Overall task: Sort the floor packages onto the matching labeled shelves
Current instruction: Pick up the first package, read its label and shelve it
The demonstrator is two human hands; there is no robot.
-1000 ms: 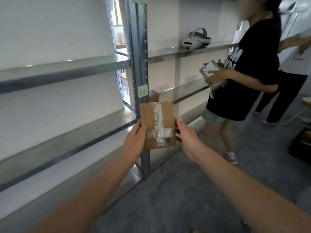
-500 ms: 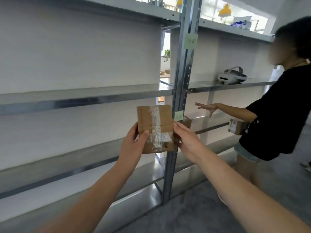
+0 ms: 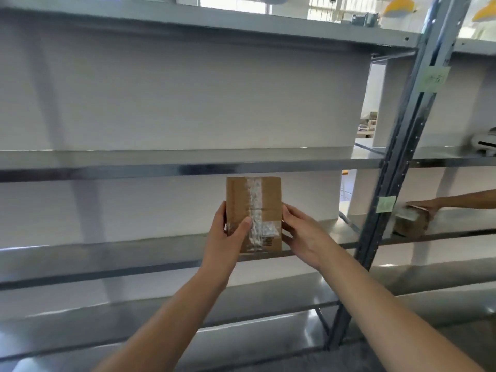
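A small brown cardboard package [image 3: 264, 200] with clear tape down its middle and a barcode label stands upright in the air in front of the metal shelf rack. My left hand [image 3: 226, 237] grips its left edge, thumb across the front. On the other side, my right hand [image 3: 303, 234] holds its right edge. The package sits between two metal shelves, the upper one [image 3: 161, 167] just above it and a lower one [image 3: 134, 251] behind its bottom edge. Green paper labels [image 3: 433, 79] [image 3: 385, 204] are stuck on the upright post [image 3: 397, 162].
To the right of the post, another person's hand [image 3: 426, 206] rests on a brown box [image 3: 410, 221] on the neighbouring shelf. A white headset [image 3: 484, 142] lies on the shelf above it. A white wall panel backs the rack.
The view has swung left and up along the rack. The package stays held in both hands and now faces the left bay. The other person has reached a box onto the right shelf.
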